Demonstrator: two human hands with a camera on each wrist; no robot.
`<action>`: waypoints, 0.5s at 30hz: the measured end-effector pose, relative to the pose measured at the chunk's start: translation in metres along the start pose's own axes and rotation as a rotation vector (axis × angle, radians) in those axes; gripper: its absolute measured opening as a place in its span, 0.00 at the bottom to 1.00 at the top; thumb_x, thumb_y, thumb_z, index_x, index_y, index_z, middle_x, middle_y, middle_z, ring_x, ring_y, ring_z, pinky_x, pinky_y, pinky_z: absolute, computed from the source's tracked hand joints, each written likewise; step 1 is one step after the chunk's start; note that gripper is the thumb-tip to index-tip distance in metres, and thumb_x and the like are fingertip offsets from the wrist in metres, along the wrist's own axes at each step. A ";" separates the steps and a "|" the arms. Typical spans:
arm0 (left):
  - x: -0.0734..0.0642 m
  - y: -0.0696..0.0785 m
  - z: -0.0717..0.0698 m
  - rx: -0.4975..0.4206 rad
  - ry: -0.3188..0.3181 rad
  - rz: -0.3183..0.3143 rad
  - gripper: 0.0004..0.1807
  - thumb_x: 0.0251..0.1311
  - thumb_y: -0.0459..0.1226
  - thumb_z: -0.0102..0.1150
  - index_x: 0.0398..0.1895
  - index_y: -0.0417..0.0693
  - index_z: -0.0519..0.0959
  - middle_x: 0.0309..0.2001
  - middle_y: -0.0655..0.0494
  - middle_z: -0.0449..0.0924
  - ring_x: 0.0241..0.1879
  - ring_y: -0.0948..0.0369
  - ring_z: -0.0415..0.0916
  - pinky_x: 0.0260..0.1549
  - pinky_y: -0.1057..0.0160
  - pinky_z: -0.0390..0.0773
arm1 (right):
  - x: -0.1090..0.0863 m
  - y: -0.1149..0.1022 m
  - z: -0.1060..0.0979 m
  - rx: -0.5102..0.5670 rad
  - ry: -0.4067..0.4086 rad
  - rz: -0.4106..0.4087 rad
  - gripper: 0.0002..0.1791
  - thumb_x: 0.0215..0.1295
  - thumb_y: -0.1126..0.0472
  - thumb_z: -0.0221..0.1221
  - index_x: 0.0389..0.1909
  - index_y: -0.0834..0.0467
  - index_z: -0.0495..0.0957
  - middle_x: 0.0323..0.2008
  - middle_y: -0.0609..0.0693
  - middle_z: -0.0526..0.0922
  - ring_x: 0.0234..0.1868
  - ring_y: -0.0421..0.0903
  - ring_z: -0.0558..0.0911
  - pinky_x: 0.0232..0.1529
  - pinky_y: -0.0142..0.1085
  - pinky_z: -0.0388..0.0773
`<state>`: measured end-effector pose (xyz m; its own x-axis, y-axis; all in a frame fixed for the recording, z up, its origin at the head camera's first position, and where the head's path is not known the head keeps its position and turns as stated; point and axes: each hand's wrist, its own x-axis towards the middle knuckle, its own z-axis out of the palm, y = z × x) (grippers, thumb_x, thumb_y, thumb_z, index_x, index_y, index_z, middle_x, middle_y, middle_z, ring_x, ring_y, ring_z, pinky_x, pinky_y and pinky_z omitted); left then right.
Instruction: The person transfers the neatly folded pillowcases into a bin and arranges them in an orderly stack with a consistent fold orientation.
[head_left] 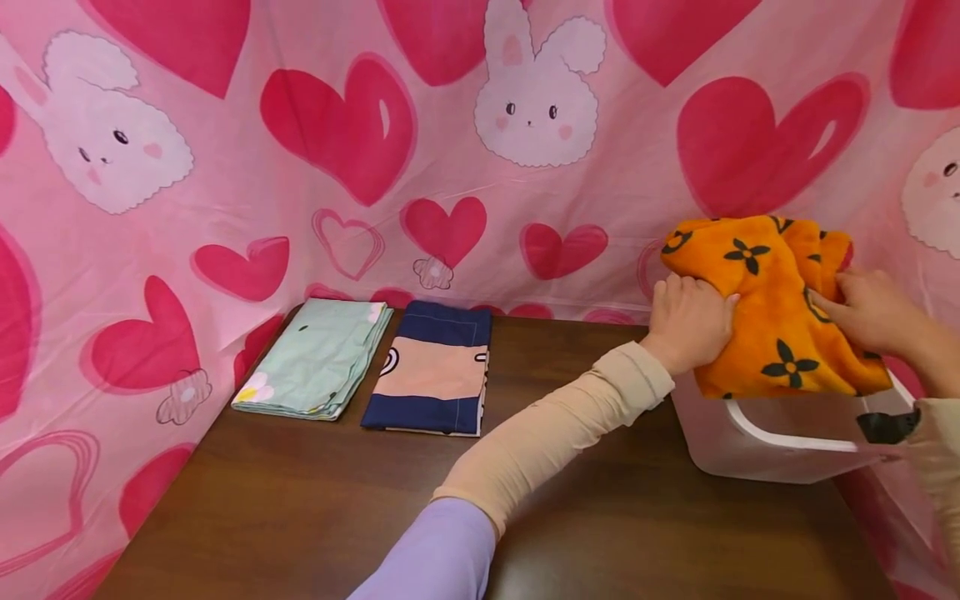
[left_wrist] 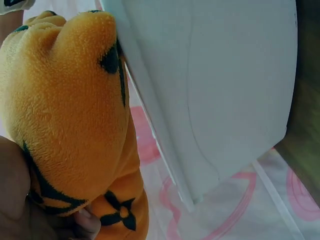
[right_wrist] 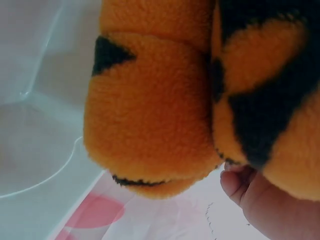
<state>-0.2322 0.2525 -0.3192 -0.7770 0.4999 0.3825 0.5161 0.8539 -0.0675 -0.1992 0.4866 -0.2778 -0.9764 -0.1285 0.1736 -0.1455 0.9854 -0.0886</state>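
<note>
Head view: left hand (head_left: 686,321) and right hand (head_left: 870,312) each grasp the orange fleece (head_left: 772,308), which is bunched above the bin (head_left: 780,437) at the table's (head_left: 300,508) right edge. Risk: a trailing fold may catch the bin rim and tip the light bin off the edge. Two folded cloths, mint cloth (head_left: 318,358) and navy cloth (head_left: 435,371), lie far left, well apart.

Left wrist view: fleece (left_wrist: 65,125) sits against the bin wall (left_wrist: 210,95); fingers are mostly hidden.

Right wrist view: a fingertip (right_wrist: 237,185) curls under the fleece (right_wrist: 150,135).
</note>
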 end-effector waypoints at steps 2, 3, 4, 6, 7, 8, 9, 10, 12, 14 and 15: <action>0.001 0.003 0.001 -0.003 -0.003 0.005 0.30 0.78 0.58 0.30 0.40 0.56 0.83 0.37 0.63 0.80 0.39 0.61 0.73 0.34 0.63 0.66 | -0.001 0.003 -0.001 0.000 -0.005 0.001 0.19 0.75 0.60 0.51 0.35 0.77 0.70 0.22 0.59 0.75 0.26 0.60 0.74 0.31 0.51 0.72; 0.002 0.004 0.002 -0.005 -0.004 0.005 0.30 0.78 0.58 0.30 0.42 0.56 0.84 0.38 0.62 0.81 0.42 0.61 0.74 0.36 0.63 0.67 | -0.002 0.004 -0.001 -0.002 -0.008 0.002 0.19 0.75 0.61 0.51 0.35 0.77 0.69 0.22 0.60 0.75 0.27 0.61 0.75 0.32 0.53 0.73; 0.002 0.006 0.002 -0.004 -0.007 0.005 0.30 0.78 0.58 0.30 0.43 0.55 0.84 0.41 0.62 0.83 0.45 0.60 0.76 0.37 0.62 0.68 | -0.003 0.005 -0.001 -0.009 -0.007 0.002 0.19 0.75 0.61 0.51 0.37 0.78 0.68 0.23 0.63 0.75 0.27 0.62 0.75 0.34 0.56 0.74; 0.002 0.008 0.003 -0.005 -0.015 0.004 0.31 0.78 0.58 0.30 0.46 0.54 0.84 0.43 0.61 0.83 0.49 0.58 0.77 0.40 0.62 0.69 | -0.004 0.006 -0.001 -0.014 -0.008 -0.002 0.19 0.75 0.62 0.51 0.41 0.80 0.66 0.26 0.69 0.76 0.28 0.66 0.76 0.39 0.62 0.74; 0.002 0.010 0.004 0.002 -0.013 0.005 0.31 0.78 0.57 0.30 0.46 0.54 0.84 0.44 0.61 0.83 0.49 0.59 0.78 0.40 0.62 0.69 | -0.004 0.007 -0.001 -0.014 -0.008 -0.003 0.21 0.75 0.62 0.51 0.43 0.81 0.66 0.27 0.71 0.76 0.29 0.67 0.76 0.41 0.64 0.74; 0.002 0.011 0.004 0.009 -0.008 0.007 0.31 0.78 0.57 0.30 0.46 0.54 0.84 0.43 0.61 0.83 0.48 0.59 0.78 0.39 0.63 0.69 | -0.004 0.007 0.000 -0.014 -0.009 -0.003 0.22 0.75 0.62 0.51 0.46 0.82 0.65 0.28 0.73 0.77 0.30 0.68 0.76 0.42 0.65 0.73; 0.002 0.012 0.005 0.017 -0.002 0.007 0.30 0.78 0.57 0.30 0.46 0.54 0.84 0.43 0.61 0.83 0.46 0.60 0.78 0.38 0.63 0.68 | -0.004 0.008 -0.001 -0.019 -0.012 0.000 0.22 0.76 0.61 0.50 0.47 0.83 0.65 0.29 0.74 0.77 0.30 0.68 0.76 0.43 0.66 0.73; 0.002 0.013 0.006 0.025 0.008 0.011 0.30 0.79 0.56 0.30 0.44 0.54 0.84 0.40 0.62 0.82 0.43 0.61 0.77 0.36 0.63 0.67 | -0.004 0.010 0.000 -0.021 -0.013 0.001 0.23 0.76 0.61 0.50 0.49 0.83 0.65 0.30 0.75 0.77 0.31 0.69 0.76 0.43 0.66 0.72; 0.003 0.014 0.008 0.039 0.031 0.021 0.29 0.79 0.56 0.31 0.41 0.56 0.84 0.36 0.63 0.80 0.37 0.63 0.75 0.31 0.63 0.64 | -0.004 0.013 0.000 -0.023 -0.018 0.007 0.24 0.76 0.60 0.50 0.49 0.84 0.65 0.30 0.75 0.77 0.30 0.68 0.76 0.43 0.66 0.73; 0.004 0.015 0.009 0.051 0.049 0.035 0.28 0.79 0.56 0.31 0.40 0.57 0.83 0.35 0.63 0.80 0.34 0.63 0.73 0.29 0.63 0.62 | -0.004 0.017 0.000 -0.032 -0.025 0.019 0.24 0.76 0.60 0.50 0.47 0.83 0.66 0.28 0.72 0.77 0.29 0.66 0.76 0.42 0.65 0.73; 0.004 0.016 0.010 0.053 0.052 0.041 0.28 0.79 0.56 0.30 0.40 0.56 0.83 0.35 0.63 0.80 0.35 0.63 0.73 0.30 0.63 0.63 | -0.003 0.019 0.000 -0.032 -0.034 0.028 0.24 0.77 0.59 0.50 0.46 0.83 0.66 0.27 0.71 0.77 0.29 0.65 0.76 0.41 0.64 0.74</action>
<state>-0.2308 0.2695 -0.3276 -0.7353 0.5273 0.4259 0.5259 0.8402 -0.1322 -0.1984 0.5053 -0.2797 -0.9850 -0.1044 0.1376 -0.1137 0.9916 -0.0616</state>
